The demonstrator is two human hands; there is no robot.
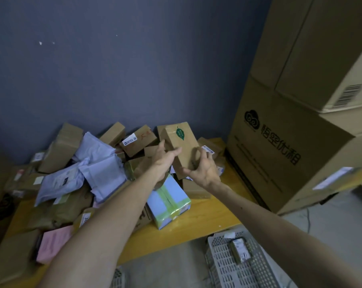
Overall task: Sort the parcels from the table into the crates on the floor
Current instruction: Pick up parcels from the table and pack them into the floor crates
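A brown cardboard parcel with a green leaf sticker (183,145) is held up above the pile on the yellow table (198,215). My left hand (165,156) presses its left side with straight fingers. My right hand (204,168) grips its lower right edge, fingers curled round it. Under my arms lie a white box with green tape (168,202), grey mailer bags (97,169), a pink parcel (53,244) and several brown boxes. A white perforated crate (238,265) stands on the floor at the lower right, with one small parcel (239,249) inside.
Large stacked cardboard cartons (290,121) stand at the right, close to the table's end. A dark blue wall is behind the pile. A second crate's corner (118,277) shows at the bottom edge below the table.
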